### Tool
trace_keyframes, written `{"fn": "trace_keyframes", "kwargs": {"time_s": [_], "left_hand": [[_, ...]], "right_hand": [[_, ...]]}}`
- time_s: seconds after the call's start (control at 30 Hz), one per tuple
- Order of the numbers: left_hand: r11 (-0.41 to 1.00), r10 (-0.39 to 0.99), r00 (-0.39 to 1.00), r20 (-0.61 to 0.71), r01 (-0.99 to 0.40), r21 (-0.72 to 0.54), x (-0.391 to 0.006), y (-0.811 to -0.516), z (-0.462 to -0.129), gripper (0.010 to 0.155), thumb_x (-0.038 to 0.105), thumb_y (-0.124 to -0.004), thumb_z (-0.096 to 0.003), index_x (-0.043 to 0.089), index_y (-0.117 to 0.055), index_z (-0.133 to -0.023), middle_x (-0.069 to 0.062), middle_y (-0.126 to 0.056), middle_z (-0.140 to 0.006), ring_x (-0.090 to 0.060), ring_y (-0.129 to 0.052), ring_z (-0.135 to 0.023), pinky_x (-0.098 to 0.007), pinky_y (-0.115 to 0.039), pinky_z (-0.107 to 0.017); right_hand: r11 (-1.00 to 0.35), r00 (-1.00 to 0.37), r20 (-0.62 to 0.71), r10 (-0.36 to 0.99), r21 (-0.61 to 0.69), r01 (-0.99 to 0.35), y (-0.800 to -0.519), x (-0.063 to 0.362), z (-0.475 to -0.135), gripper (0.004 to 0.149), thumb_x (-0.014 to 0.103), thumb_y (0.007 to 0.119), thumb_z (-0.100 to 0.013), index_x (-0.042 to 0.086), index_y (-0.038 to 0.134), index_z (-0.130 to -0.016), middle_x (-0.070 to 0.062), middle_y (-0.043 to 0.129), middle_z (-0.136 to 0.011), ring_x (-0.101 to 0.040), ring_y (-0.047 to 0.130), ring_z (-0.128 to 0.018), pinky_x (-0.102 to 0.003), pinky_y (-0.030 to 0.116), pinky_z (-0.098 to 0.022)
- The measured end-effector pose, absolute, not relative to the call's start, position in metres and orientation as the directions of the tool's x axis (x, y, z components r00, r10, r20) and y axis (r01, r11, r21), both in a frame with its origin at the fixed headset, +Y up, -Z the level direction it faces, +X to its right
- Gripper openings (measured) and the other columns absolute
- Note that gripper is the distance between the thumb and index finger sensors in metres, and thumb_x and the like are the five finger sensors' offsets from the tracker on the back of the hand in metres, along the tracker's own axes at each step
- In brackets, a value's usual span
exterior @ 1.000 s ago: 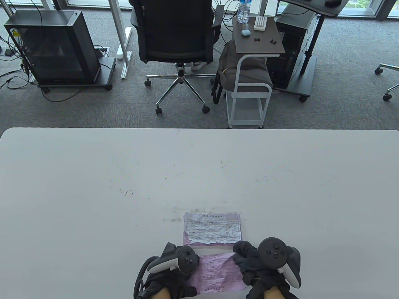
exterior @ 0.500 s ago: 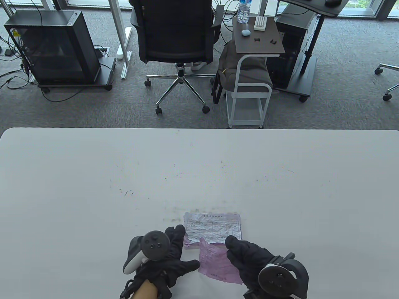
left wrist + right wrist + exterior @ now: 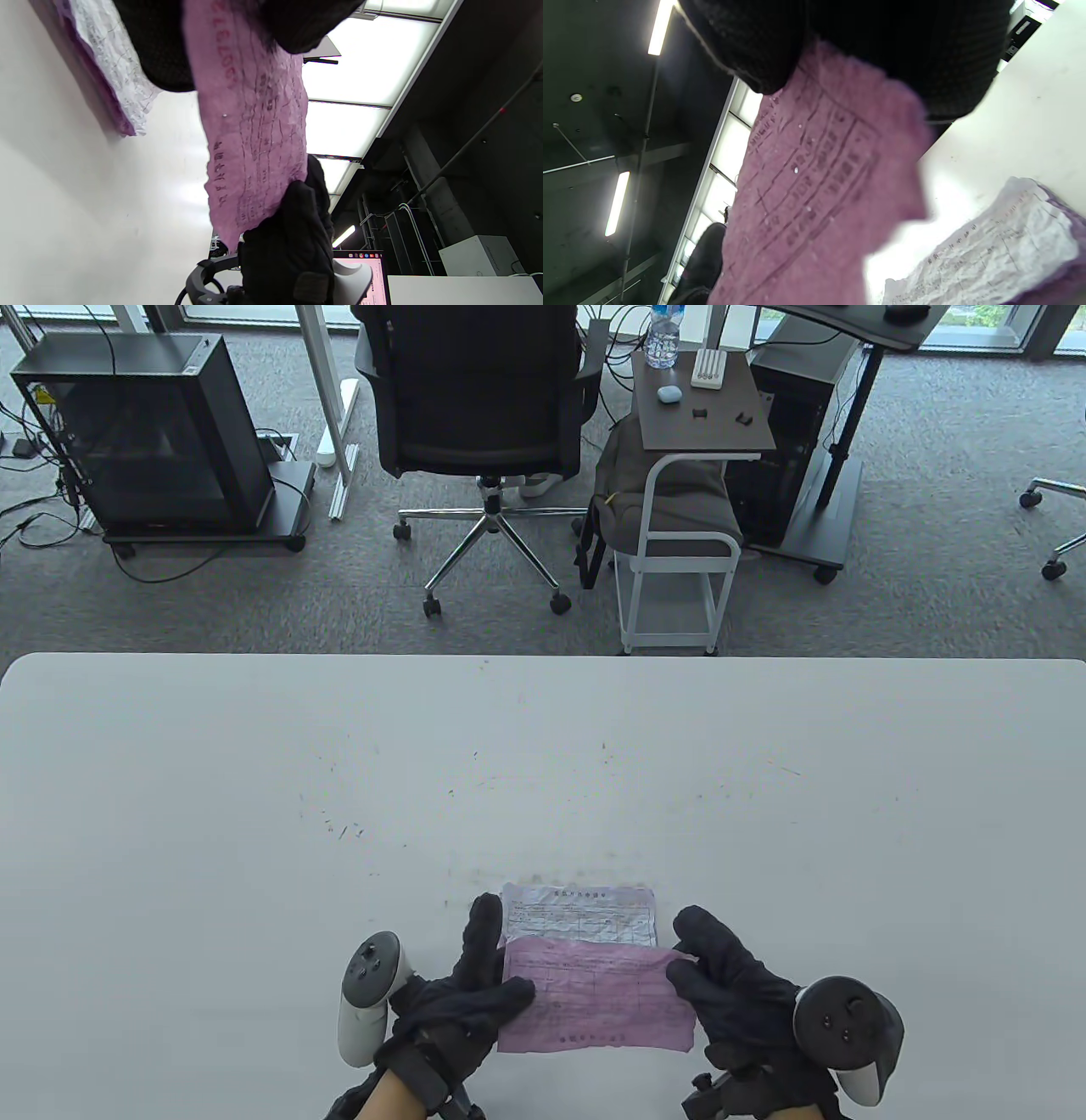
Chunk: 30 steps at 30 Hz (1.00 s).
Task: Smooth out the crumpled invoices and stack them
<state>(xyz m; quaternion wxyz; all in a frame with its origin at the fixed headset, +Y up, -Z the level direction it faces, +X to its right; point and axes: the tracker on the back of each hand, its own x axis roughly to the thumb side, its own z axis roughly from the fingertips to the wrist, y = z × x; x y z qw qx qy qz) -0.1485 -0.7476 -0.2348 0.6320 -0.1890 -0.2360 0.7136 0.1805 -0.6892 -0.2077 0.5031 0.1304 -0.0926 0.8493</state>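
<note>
White bench (image 3: 254,780), office floor and chair (image 3: 479,398) beyond far edge. I see white invoice (image 3: 585,912) flat near near edge, at middle. Pink invoice (image 3: 594,997) held just above it, overlapping its near half. My left hand (image 3: 458,993) pinches pink sheet's left edge, thumb on top; right hand (image 3: 730,984) pinches right edge. Sheet stretched between both grips, wrinkled.

Both the left hand (image 3: 462,997) and the right hand (image 3: 734,993) wear black knit gloves. Each carries a dark round tracker (image 3: 840,1014) with a white handle; small buttons seemingly dot its face.
</note>
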Motion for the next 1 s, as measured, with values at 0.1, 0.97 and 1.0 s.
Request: {"fn": "trace_keyframes", "kwargs": {"time_s": [0.1,0.97,1.0], "left_hand": [[-0.007,0.990,-0.077,0.120,-0.867,-0.498,-0.153,-0.739,-0.234,0.054,0.012,-0.070,-0.0601,0.039,-0.056,-0.105,-0.026,-0.049,-0.109,-0.023,-0.095,-0.080,-0.041,-0.087,-0.058],[0.590,0.805,0.502,0.316,-0.727,-0.350,-0.128,-0.696,-0.238,0.058,0.010,-0.073,-0.0560,0.010,-0.053,-0.110,-0.018,-0.037,-0.111,-0.025,-0.095,-0.063,-0.049,-0.082,-0.051],[0.607,0.793,0.519,0.318,-0.720,-0.338,-0.127,-0.694,-0.242,0.058,0.010,-0.074,-0.0559,0.009,-0.053,-0.110,-0.018,-0.037,-0.111,-0.025,-0.095,-0.063,-0.050,-0.082,-0.051]], "right_hand": [[-0.462,-0.453,0.277,0.847,-0.038,-0.886,-0.695,0.181,-0.210,0.060,0.022,0.084,-0.049,0.008,0.056,-0.099,-0.014,0.087,-0.077,-0.021,0.096,-0.048,-0.041,0.090,-0.036],[-0.843,-0.837,0.203,0.508,-0.081,-0.532,-0.660,0.152,-0.241,0.060,0.019,0.085,-0.048,0.006,0.056,-0.100,-0.017,0.086,-0.077,-0.024,0.096,-0.048,-0.043,0.089,-0.036],[-0.852,-0.846,0.198,0.495,-0.083,-0.517,-0.660,0.150,-0.248,0.060,0.019,0.085,-0.048,0.006,0.056,-0.100,-0.017,0.086,-0.077,-0.024,0.096,-0.047,-0.043,0.089,-0.036]]}}
